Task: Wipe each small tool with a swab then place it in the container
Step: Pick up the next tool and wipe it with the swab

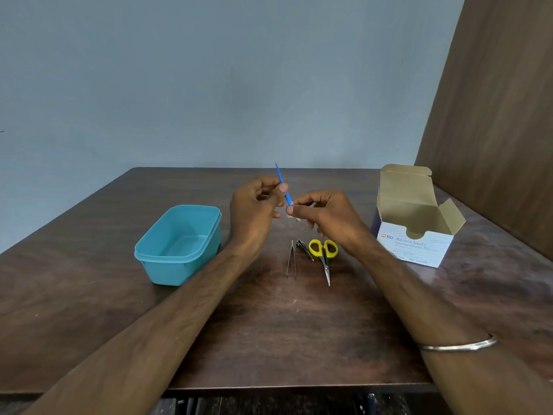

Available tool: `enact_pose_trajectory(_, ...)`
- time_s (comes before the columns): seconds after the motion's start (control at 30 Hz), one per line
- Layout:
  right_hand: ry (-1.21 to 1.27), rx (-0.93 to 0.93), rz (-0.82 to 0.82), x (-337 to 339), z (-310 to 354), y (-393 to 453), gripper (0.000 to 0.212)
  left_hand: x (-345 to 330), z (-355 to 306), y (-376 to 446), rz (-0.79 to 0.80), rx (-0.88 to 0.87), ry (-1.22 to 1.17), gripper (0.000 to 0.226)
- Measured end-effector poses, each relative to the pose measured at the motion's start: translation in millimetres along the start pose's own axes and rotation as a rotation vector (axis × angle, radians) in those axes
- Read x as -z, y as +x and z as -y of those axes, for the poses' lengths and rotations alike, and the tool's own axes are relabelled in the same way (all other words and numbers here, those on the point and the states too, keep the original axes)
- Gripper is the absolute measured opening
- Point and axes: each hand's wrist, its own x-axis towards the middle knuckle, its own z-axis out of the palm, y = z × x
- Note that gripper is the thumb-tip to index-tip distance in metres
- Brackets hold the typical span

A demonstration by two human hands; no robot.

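I see blue stick tool (281, 182) above table centre, tilted to 11 o'clock, pinched by left hand (256, 205); right hand (326, 214) pinches swab (291, 211) round its lower end | teal container (179, 244) at 9 o'clock, nothing inside | tweezers (291, 259), clipper (303, 249), scissors (324, 259) at 6 o'clock | open swab box (414, 217) at 3 o'clock, near table's right edge.

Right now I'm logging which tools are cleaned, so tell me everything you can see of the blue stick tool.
The blue stick tool is thin, straight and plastic-looking. It is held above the table, tilted with its pointed tip up and away. The left hand pinches its middle; the right hand presses a small white swab around its lower end.
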Motion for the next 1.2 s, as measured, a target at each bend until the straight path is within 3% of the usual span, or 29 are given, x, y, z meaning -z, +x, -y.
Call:
enact_pose_trajectory(0.17,0.228,-0.084,-0.103,5,-3,5,0.017,-1,7,-3,0.008,-0.014,0.116,0.004)
enact_pose_trajectory(0.37,0.431,-0.182,-0.071,7,-5,6,0.018,-7,9,-9,0.059,-0.153,0.415,0.01)
enact_pose_trajectory(0.8,0.407,-0.222,-0.071,6,-7,6,0.023,-4,6,-13,0.064,-0.215,0.546,0.021)
enact_pose_trajectory(1.2,0.409,-0.216,-0.052,7,-7,6,0.024,-3,4,-14,0.032,-0.247,0.573,0.018)
